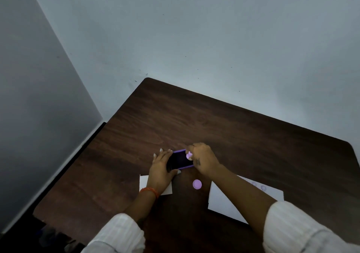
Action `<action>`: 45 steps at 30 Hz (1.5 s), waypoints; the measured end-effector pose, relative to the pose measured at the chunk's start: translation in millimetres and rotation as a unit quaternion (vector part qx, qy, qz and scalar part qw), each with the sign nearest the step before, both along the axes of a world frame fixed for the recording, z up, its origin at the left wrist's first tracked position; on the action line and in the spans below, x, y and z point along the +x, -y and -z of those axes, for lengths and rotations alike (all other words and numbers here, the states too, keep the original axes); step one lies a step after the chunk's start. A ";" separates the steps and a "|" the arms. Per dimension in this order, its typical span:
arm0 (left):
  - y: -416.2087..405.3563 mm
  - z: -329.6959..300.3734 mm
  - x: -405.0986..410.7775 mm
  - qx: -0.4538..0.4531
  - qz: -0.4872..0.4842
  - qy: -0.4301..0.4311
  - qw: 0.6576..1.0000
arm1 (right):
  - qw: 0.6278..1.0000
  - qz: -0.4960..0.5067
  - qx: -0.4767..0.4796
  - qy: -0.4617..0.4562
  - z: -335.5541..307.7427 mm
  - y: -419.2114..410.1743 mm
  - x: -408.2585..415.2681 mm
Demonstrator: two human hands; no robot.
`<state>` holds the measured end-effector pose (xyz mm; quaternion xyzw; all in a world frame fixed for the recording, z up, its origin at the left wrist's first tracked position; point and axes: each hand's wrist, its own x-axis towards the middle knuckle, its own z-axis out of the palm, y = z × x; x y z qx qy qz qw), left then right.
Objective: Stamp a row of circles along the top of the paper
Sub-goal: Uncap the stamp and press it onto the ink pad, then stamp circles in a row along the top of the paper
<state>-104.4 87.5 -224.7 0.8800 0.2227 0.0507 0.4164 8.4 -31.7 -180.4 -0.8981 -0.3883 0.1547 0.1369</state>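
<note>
Tabletop (243, 132): dark wood, bare beyond the ink pad up to the far edge along the wall; rounded far corners.
Ink pad (180, 160): purple-rimmed, dark inside, lying open on the tabletop.
Left hand (160, 170): laid open against the ink pad's left side, fingers spread, steadying it.
Right hand (202, 160): closed on a lilac stamp (189, 155), pressed at the ink pad's right end.
Lilac cap (197, 184): near side of the ink pad, between two white sheets.
Paper (229, 202): nearer and right of the ink pad, partly under the right forearm (faint circles along its far edge, hard to make out).
Small white sheet (144, 182): near-left of the ink pad, largely hidden under the left wrist.
</note>
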 end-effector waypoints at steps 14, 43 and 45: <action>-5.0 -3.3 -4.6 0.030 0.046 -0.021 0.998 | 0.439 0.417 0.538 -0.586 -69.4 114.3 -44.1; 214.4 -8.3 67.4 0.201 0.381 -0.024 0.902 | 0.347 0.551 0.595 -0.471 -18.4 273.4 -61.8; 217.9 -7.7 67.8 0.207 0.381 -0.043 0.900 | 0.366 0.561 0.580 -0.463 -16.0 275.4 -57.3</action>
